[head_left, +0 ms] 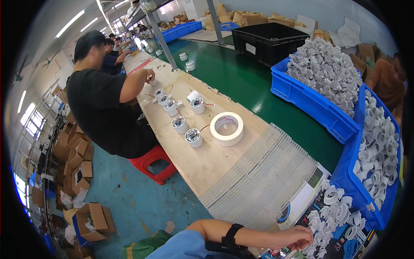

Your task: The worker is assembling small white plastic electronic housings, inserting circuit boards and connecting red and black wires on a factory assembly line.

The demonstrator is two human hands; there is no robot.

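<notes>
Left hand point(298, 238), fingers curled, rests against glossy white plastic rings point(334, 211); grip unclear. Ribbed translucent mat point(258, 177) nearby, a smooth tape roll point(227, 128) beyond.

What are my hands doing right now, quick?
Left hand: fingers curled over the small white plastic rings at the bench edge; whether it grips one cannot be told.
Right hand: not in view.

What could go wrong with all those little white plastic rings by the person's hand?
1. The small white plastic rings lie loose by the person's hand near the table's corner; a nudge might send some to the floor.
2. The blue plastic crate is heaped above its rim with grey plastic caps, so some could tumble out.
3. The thin red wires trailing from the round white housings might snag.
</notes>
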